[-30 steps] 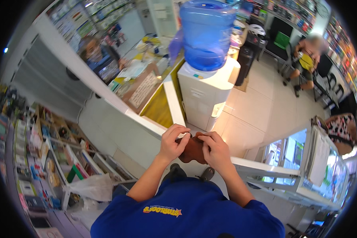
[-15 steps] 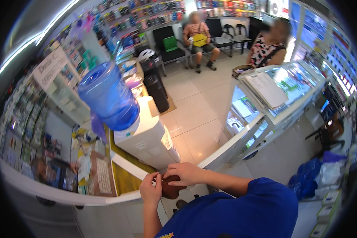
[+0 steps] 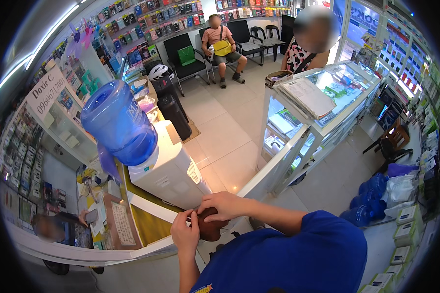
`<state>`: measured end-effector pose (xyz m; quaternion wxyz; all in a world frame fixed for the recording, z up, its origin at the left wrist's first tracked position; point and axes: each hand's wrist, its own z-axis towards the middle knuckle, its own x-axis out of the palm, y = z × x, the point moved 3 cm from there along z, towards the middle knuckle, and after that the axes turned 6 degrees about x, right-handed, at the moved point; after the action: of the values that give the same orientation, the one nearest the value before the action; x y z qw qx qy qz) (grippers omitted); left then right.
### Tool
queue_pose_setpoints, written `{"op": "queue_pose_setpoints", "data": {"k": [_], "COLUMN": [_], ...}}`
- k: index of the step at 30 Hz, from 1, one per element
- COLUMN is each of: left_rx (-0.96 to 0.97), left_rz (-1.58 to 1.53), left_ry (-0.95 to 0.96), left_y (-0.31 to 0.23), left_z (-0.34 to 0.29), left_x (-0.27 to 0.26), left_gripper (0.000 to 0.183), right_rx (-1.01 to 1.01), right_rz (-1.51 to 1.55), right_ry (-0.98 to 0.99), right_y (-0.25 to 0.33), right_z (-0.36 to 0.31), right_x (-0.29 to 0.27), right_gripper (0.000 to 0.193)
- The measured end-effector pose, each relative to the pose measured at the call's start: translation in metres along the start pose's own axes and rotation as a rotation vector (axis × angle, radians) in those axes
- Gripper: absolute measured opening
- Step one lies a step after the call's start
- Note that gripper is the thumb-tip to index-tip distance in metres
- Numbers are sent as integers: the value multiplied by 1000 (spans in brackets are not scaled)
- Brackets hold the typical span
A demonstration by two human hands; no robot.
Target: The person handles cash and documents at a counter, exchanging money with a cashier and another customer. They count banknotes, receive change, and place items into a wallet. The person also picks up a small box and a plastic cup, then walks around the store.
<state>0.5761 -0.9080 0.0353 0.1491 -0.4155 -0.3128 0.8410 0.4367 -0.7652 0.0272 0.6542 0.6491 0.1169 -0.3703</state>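
Observation:
A smooth, reddish-brown thing with a rounded, lobed outline, perhaps a leather pouch [image 3: 212, 230], is held close in front of my body, above the white counter edge. My left hand [image 3: 185, 229] has its fingers bent and pinched at the pouch's left side; a small pale bit shows by the fingertips, too small to name. From the right, my right hand [image 3: 224, 205] curls over the pouch's top, fingers resting on its surface. Parts of the pouch are hidden under the fingers.
Ahead on the left stands a white water dispenser [image 3: 167, 183] with a blue bottle [image 3: 120, 119]. A glass display case [image 3: 288, 141] with a notebook [image 3: 305, 97] is at right. One person sits by the wall, another stands behind the case, and a third is at lower left. Blue jugs [image 3: 366, 200] lie right.
My view has turned slightly, so the room sits farther left in the picture. Both hands stay on the pouch, with the fingers shifted only a little.

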Motion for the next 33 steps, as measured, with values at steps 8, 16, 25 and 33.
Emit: {"op": "queue_pose_setpoints", "data": {"k": [8, 16, 25, 33], "left_rx": [-6, 28, 19, 26], "left_rz": [29, 67, 74, 80], "left_ry": [1, -25, -23, -59], "left_y": [0, 2, 3, 5], "left_z": [1, 2, 3, 3], "left_x": [0, 1, -1, -2], "left_gripper": [13, 12, 11, 9], "right_rx": [17, 3, 9, -9], "right_rz": [5, 34, 60, 88], "right_ry": [-7, -50, -56, -42], "right_y": [2, 2, 1, 1], "right_z": [3, 3, 6, 9], "right_x": [-5, -7, -7, -6], "right_gripper": [37, 36, 38, 36]}}
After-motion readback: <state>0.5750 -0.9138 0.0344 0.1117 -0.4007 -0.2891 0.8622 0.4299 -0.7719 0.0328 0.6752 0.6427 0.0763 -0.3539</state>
